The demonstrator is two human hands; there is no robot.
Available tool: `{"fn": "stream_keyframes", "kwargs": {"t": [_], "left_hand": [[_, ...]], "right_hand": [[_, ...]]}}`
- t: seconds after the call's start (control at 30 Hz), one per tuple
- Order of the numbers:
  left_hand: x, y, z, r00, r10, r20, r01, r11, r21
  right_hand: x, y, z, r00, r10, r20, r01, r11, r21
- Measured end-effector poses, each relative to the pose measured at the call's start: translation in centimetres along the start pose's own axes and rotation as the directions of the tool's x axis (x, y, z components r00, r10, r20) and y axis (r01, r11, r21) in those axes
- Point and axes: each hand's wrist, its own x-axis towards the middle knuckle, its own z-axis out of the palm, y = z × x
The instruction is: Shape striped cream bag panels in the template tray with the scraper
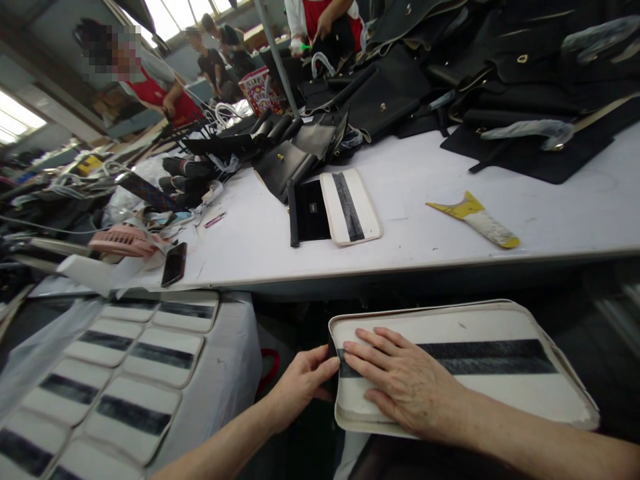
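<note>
In front of me is a large white rounded panel (490,393) with a dark strip (500,358) along its length. It appears to sit on another pale panel, whose edge shows beneath it. My right hand (400,373) lies flat on its left part, fingers stretched over the strip's end. Thumb and fingers of my left hand (310,377) pinch the panel's left edge, where a small dark piece shows. On the table just beyond, a smaller white panel (370,207) with a dark strip partly covers a black leather piece (307,210) bearing a small label.
Several similar panels (133,415) lie in rows at the left. The white table (410,233) holds a yellow-and-white scraper-like tool (477,219), a phone (175,265), a pink fan-like object (125,240) and piled black leather bags (390,87). Co-workers in red aprons (187,107) stand beyond.
</note>
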Motion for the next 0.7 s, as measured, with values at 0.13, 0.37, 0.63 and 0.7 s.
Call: {"fn": "stream_keyframes", "kwargs": {"t": [0.13, 0.37, 0.63, 0.7], "left_hand": [[0.5, 0.5, -0.3, 0.999, -0.041, 0.019, 0.04, 0.998, 0.056], [1.3, 0.1, -0.5, 0.999, -0.041, 0.022, 0.038, 0.992, 0.121], [2.1, -0.2, -0.7, 0.999, -0.035, -0.011, 0.036, 0.989, 0.145], [1.9, -0.3, -0.5, 1.0, -0.025, -0.019, 0.027, 0.992, 0.12]], "right_hand": [[0.0, 0.1, 0.0, 1.0, 0.005, 0.007, -0.005, 1.0, -0.004], [0.2, 0.2, 0.1, 1.0, 0.013, -0.008, -0.013, 1.0, -0.023], [0.7, 0.5, 0.2, 0.998, 0.049, 0.05, -0.05, 0.998, 0.029], [0.7, 0.4, 0.0, 0.997, 0.057, 0.061, -0.059, 0.997, 0.046]]}}
